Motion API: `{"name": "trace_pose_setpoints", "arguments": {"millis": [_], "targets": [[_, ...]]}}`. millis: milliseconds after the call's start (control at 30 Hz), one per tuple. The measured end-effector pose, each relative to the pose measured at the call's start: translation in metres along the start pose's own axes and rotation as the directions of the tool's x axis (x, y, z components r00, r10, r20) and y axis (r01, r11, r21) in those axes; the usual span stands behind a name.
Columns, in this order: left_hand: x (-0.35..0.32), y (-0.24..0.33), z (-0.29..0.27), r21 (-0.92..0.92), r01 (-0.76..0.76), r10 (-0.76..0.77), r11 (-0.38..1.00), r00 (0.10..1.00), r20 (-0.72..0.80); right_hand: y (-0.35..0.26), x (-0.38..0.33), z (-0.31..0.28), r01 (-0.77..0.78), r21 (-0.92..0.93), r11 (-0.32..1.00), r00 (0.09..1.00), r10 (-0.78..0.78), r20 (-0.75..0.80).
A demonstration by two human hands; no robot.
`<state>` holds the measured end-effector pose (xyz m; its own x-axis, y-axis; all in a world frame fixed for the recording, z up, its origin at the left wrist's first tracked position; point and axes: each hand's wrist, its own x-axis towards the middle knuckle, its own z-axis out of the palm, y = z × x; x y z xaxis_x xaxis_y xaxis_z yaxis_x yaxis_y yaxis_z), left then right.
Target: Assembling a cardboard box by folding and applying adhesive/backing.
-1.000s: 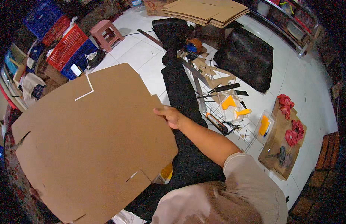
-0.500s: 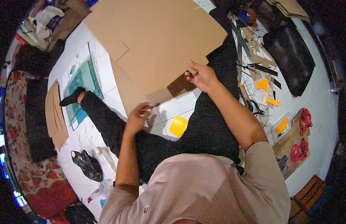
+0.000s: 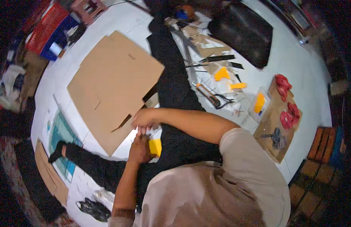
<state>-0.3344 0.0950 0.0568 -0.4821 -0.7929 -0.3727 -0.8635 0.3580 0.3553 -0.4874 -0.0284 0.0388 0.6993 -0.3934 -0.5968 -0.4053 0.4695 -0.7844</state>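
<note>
A large brown cardboard sheet [image 3: 111, 81] lies on the white floor between my legs, with notches cut along its near right edge. Just off its near edge my two hands meet. My right hand [image 3: 145, 118] has its fingers bent down and closed, over the fingertips of my left hand [image 3: 140, 148]. My left hand is curled as well; whatever either hand pinches is hidden between them. Right beside the left hand is a yellow object [image 3: 156, 146], partly covered by it, on the floor against my right thigh.
To the right lie an orange-and-black cutter [image 3: 206, 94], black strips [image 3: 219, 58], yellow spreaders [image 3: 221, 73] and cardboard scraps. Further right, red crumpled plastic [image 3: 289, 116] rests on a cardboard piece [image 3: 271, 138]. A teal glass-like sheet [image 3: 62, 132] lies under my left foot.
My right hand has left the cardboard's edge and come left to meet my left hand. The cardboard now lies lower and further off. The view has turned.
</note>
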Motion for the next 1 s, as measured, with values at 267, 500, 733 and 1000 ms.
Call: {"name": "trace_pose_setpoints", "arguments": {"millis": [267, 500, 733, 1000], "targets": [[0.0, -0.032, 0.023, -0.707, 0.115, -0.189, 0.697, 0.982, -0.026, 0.001, -0.039, 0.006, 0.406, -0.674, 0.617, 0.833, -0.553, -0.004], [0.028, 0.05, -0.04, -0.978, -0.06, -0.109, 0.201, 0.991, -0.083, 0.011, -0.127, 0.002, 0.452, -0.643, 0.618, 0.677, -0.707, -0.204], [0.04, 0.067, -0.035, -0.914, -0.16, 0.05, 0.374, 0.987, -0.152, 0.12, -0.269, -0.055, 0.11, -0.364, 0.925, 0.23, -0.38, -0.896], [0.041, 0.035, -0.042, -0.93, -0.151, -0.031, 0.335, 0.985, -0.171, 0.321, -0.406, -0.112, 0.012, -0.11, 0.994, -0.397, -0.096, -0.913]]}}
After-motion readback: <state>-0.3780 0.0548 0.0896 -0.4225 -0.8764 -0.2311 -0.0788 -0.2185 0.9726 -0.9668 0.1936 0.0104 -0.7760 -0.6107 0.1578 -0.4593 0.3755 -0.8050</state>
